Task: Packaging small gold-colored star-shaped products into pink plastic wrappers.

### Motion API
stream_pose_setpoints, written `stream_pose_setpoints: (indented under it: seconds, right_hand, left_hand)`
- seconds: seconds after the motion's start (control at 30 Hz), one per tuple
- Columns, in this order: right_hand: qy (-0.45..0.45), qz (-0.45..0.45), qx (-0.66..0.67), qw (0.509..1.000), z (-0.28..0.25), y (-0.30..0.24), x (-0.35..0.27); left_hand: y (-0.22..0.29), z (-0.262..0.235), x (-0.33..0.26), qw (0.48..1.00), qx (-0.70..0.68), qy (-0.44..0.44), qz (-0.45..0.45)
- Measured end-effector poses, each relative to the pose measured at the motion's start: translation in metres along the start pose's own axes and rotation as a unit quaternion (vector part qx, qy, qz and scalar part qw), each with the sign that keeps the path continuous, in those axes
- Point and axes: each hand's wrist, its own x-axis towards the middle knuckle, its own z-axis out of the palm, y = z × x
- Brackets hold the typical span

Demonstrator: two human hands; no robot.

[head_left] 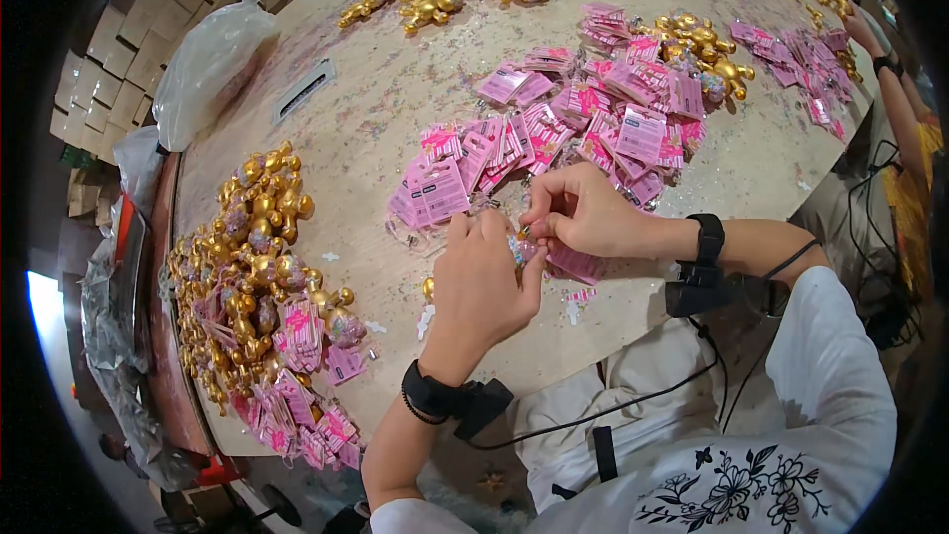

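Observation:
Near the table's front edge, my left hand (pixel 481 287) is closed round a gold bear figurine, mostly hidden under the fingers. A glittery clear part of the figurine (pixel 520 249) shows between thumb and fingers. My right hand (pixel 585 210) meets it there, thumb and forefinger pinched over a small piece too covered to name. Below the right hand lies a pink printed card (pixel 573 262); whether it is joined to the figurine I cannot tell. Just beyond both hands spreads a heap of pink cards (pixel 432 193), some with clear loops beside them.
Gold bears with pink cards are piled at the left edge (pixel 262 277). More gold bears (pixel 430 5) lie along the far side. A metal strip (pixel 303 89) and a plastic bag (pixel 213 64) are at the far left. Another person's arm (pixel 890 79) reaches in at the right.

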Motion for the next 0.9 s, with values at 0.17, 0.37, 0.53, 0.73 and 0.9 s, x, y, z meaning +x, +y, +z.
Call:
stream_pose_setpoints:
  seconds: [0.17, 0.37, 0.53, 0.73, 0.9]
  right_hand:
    - [-0.070, 0.016, 0.030, 0.997, -0.007, 0.001, 0.003]
    - [-0.055, 0.026, 0.000, 0.998, -0.004, 0.000, 0.002]
    - [-0.034, -0.006, -0.041, 0.999, -0.004, 0.002, 0.002]
    - [-0.027, 0.008, -0.015, 1.000, 0.000, -0.002, 0.004]
    - [-0.091, -0.002, 0.016, 0.996, -0.005, -0.003, 0.004]
  left_hand:
    - [-0.001, 0.002, 0.002, 0.999, 0.011, 0.022, 0.047]
    - [-0.001, -0.002, 0.003, 1.000, 0.010, -0.011, 0.021]
    - [0.001, -0.001, 0.004, 1.000, 0.007, -0.013, -0.012]
    - [0.002, 0.002, 0.000, 0.999, 0.046, 0.002, 0.007]
    - [0.003, 0.000, -0.002, 0.999, 0.026, 0.007, 0.039]
